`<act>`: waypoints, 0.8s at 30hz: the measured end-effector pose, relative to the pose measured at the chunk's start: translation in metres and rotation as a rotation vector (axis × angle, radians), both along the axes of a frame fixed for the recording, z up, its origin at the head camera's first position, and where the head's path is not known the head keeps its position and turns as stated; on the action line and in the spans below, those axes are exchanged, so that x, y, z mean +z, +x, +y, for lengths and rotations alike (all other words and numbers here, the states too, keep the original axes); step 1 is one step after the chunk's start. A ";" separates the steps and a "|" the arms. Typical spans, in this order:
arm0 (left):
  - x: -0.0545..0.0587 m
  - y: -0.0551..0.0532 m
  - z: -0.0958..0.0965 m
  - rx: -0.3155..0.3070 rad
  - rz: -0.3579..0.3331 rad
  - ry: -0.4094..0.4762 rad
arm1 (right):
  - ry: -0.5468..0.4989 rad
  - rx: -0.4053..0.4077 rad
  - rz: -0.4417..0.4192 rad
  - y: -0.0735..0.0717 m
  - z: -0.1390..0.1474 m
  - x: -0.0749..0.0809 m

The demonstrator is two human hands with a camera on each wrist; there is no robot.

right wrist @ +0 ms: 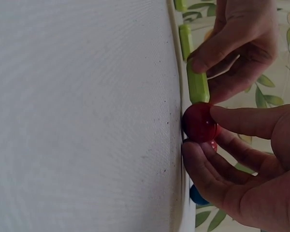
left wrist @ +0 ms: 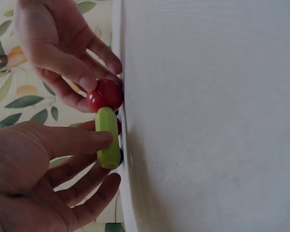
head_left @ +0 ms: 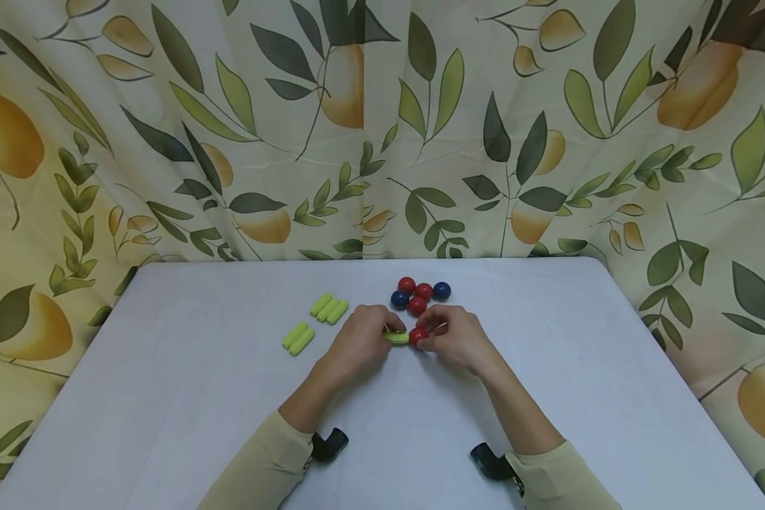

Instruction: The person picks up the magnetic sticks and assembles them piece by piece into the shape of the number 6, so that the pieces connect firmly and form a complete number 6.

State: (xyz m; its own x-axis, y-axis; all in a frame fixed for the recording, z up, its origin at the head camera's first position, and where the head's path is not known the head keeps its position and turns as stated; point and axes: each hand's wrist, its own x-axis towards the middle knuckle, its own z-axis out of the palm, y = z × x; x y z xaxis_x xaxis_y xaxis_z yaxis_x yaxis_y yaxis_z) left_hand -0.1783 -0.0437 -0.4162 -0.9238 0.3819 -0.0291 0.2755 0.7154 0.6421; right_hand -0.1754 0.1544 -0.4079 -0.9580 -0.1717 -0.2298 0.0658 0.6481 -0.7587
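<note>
Between thumb and fingers my left hand (head_left: pixel 365 336) pinches a light green stick (left wrist: pixel 108 137) with flat sides and rounded ends. My right hand (head_left: pixel 457 338) holds a shiny red ball (right wrist: pixel 200 122) by its fingertips. One end of the stick meets the ball, and the two lie in line close over the white table. Just behind the hands sits a cluster of red balls (head_left: pixel 417 306) and two blue balls (head_left: pixel 442 291). To the left of my left hand lie several more green sticks (head_left: pixel 329 309), grouped in a set of three and a pair (head_left: pixel 298 338).
A white cloth covers the table (head_left: pixel 185 397). Behind it hangs a curtain (head_left: pixel 370 142) printed with leaves and orange fruit. Black devices (head_left: pixel 330 445) stick out from both sleeve cuffs, low over the table.
</note>
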 end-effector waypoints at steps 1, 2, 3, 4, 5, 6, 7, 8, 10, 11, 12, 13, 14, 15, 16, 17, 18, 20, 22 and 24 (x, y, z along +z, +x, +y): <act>0.000 0.000 0.000 0.002 -0.005 -0.003 | 0.001 0.000 0.000 0.000 0.000 0.000; 0.001 0.000 0.000 0.007 -0.012 -0.005 | 0.000 0.001 0.000 0.000 0.000 0.000; 0.001 0.000 -0.001 0.011 -0.019 -0.008 | 0.000 0.000 0.000 0.000 0.000 0.000; 0.001 -0.001 -0.001 0.014 -0.024 -0.011 | 0.000 0.001 0.000 0.000 0.000 0.001; 0.001 -0.001 -0.001 0.016 -0.030 -0.012 | -0.001 0.003 0.000 0.000 0.000 0.001; 0.001 -0.001 -0.002 0.018 -0.036 -0.013 | -0.003 0.005 0.001 0.001 0.000 0.001; 0.001 -0.001 -0.003 0.019 -0.041 -0.014 | -0.004 0.006 0.001 0.001 0.000 0.001; 0.001 -0.001 -0.004 0.021 -0.046 -0.014 | -0.006 0.008 0.001 0.001 0.001 0.001; 0.001 -0.001 -0.006 0.021 -0.054 -0.016 | -0.008 0.013 0.002 0.001 0.000 0.001; 0.001 -0.002 -0.007 0.023 -0.056 -0.018 | -0.009 0.015 0.002 0.001 0.000 0.001; 0.001 -0.002 -0.008 0.023 -0.057 -0.020 | -0.009 0.015 0.002 0.001 0.000 0.000; 0.002 -0.002 -0.009 0.024 -0.060 -0.021 | -0.008 0.014 0.002 0.000 0.000 0.000; 0.002 -0.002 -0.010 0.024 -0.063 -0.023 | -0.004 0.013 0.002 0.000 0.000 0.000; 0.002 -0.003 -0.010 0.026 -0.066 -0.026 | -0.003 0.011 0.002 0.000 0.000 0.000; 0.003 -0.003 -0.011 0.028 -0.070 -0.028 | -0.001 0.010 0.003 0.000 0.000 0.000; 0.003 -0.003 -0.012 0.030 -0.072 -0.033 | 0.001 0.008 0.003 0.000 0.000 0.000; 0.004 -0.003 -0.013 0.032 -0.076 -0.034 | 0.001 0.007 0.003 0.000 0.000 0.001; 0.005 -0.004 -0.014 0.035 -0.084 -0.037 | 0.003 0.005 0.005 0.000 0.000 0.001; 0.005 -0.004 -0.016 0.039 -0.088 -0.039 | 0.000 0.002 0.004 0.000 0.000 0.001; 0.006 -0.005 -0.018 0.040 -0.091 -0.037 | -0.001 -0.001 0.002 0.000 0.000 0.000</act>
State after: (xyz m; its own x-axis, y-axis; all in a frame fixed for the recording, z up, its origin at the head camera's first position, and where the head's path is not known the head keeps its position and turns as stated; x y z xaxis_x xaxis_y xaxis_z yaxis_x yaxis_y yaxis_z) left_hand -0.1832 -0.0615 -0.4102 -0.9310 0.3423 -0.1270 0.1882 0.7480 0.6365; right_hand -0.1750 0.1545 -0.4075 -0.9586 -0.1713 -0.2274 0.0644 0.6475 -0.7593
